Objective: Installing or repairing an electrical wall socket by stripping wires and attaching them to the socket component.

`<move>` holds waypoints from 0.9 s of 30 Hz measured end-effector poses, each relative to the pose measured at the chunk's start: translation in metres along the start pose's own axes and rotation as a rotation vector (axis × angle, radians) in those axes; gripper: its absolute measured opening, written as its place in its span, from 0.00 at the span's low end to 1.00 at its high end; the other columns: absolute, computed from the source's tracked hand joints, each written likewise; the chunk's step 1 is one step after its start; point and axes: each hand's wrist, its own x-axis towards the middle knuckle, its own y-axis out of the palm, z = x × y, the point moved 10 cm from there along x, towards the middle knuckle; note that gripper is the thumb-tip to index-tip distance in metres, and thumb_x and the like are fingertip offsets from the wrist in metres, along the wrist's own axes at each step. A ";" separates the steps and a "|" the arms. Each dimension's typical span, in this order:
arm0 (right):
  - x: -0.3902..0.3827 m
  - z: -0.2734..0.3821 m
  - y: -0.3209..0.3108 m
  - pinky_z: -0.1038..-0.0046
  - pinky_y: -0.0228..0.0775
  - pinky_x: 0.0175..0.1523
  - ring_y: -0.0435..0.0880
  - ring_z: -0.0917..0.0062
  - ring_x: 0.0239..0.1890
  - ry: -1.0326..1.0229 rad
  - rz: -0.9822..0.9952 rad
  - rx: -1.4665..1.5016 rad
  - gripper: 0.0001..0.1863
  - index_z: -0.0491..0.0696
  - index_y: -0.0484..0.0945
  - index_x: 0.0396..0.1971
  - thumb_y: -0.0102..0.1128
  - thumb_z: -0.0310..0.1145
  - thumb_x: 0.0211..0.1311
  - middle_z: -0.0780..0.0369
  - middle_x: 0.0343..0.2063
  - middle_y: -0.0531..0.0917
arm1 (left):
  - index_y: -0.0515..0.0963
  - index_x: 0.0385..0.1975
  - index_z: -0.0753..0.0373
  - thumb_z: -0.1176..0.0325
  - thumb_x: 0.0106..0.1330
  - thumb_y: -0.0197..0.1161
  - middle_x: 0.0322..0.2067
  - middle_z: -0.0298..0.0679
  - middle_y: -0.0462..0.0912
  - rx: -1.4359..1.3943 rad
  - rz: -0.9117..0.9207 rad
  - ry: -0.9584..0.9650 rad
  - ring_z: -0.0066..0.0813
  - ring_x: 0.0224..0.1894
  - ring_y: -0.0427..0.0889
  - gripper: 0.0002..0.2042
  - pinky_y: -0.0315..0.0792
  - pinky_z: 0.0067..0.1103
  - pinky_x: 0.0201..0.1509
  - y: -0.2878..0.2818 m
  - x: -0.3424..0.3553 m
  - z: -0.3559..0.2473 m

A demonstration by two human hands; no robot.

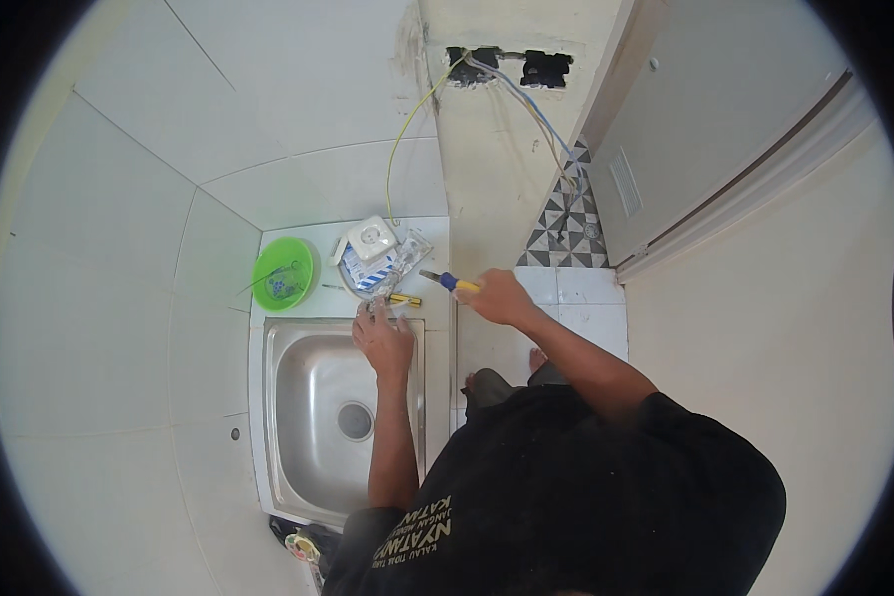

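Observation:
My right hand (504, 298) is closed round the handles of pliers (450, 282) with blue and yellow grips, held beside the counter with the jaws toward the left. Over the front rim of the steel sink, my left hand (383, 343) has its fingers bent and its fingertips close together; whatever they pinch is too small to make out. Just beyond those fingertips lies a yellow-handled screwdriver (405, 300). A white wall socket (372, 236) rests on a blue and white packet (368, 270) behind it, with crumpled clear plastic (414, 250) to the right.
A green bowl (286, 274) with small items stands at the counter's left. The steel sink (318, 417) is nearest me. Loose yellow-green wire (397, 149) and blue and grey wires (536, 104) hang from black wall boxes (546, 70). A grey door (705, 119) stands at the right.

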 end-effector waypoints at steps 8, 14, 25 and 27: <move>-0.049 -0.022 0.009 0.76 0.70 0.30 0.78 0.79 0.25 0.234 0.134 1.432 0.17 0.39 0.78 0.31 0.60 0.41 0.63 0.58 0.29 0.83 | 0.74 0.55 0.59 0.69 0.52 0.67 0.56 0.51 0.68 0.007 -0.130 0.134 0.50 0.57 0.67 0.26 0.59 0.41 0.62 -0.010 -0.006 -0.011; -0.034 0.037 -0.062 0.70 0.77 0.40 0.83 0.72 0.36 -0.008 0.239 1.526 0.16 0.33 0.77 0.42 0.56 0.32 0.62 0.55 0.39 0.82 | 0.73 0.53 0.65 0.69 0.55 0.67 0.50 0.50 0.74 -0.432 -0.414 0.259 0.48 0.54 0.70 0.23 0.62 0.37 0.59 -0.082 0.050 -0.059; 0.015 0.067 -0.134 0.72 0.78 0.43 0.85 0.69 0.38 -0.141 0.027 1.064 0.18 0.35 0.78 0.44 0.50 0.25 0.54 0.55 0.41 0.81 | 0.82 0.38 0.65 0.66 0.58 0.66 0.33 0.45 0.85 -0.615 -0.010 0.313 0.35 0.36 0.83 0.12 0.74 0.29 0.44 -0.135 0.173 -0.164; 0.016 0.069 -0.137 0.73 0.77 0.41 0.84 0.71 0.36 -0.138 0.004 1.021 0.17 0.35 0.79 0.43 0.51 0.26 0.54 0.57 0.39 0.82 | 0.83 0.33 0.64 0.67 0.59 0.65 0.28 0.45 0.85 -0.628 -0.100 0.369 0.34 0.30 0.84 0.08 0.76 0.27 0.39 -0.146 0.169 -0.165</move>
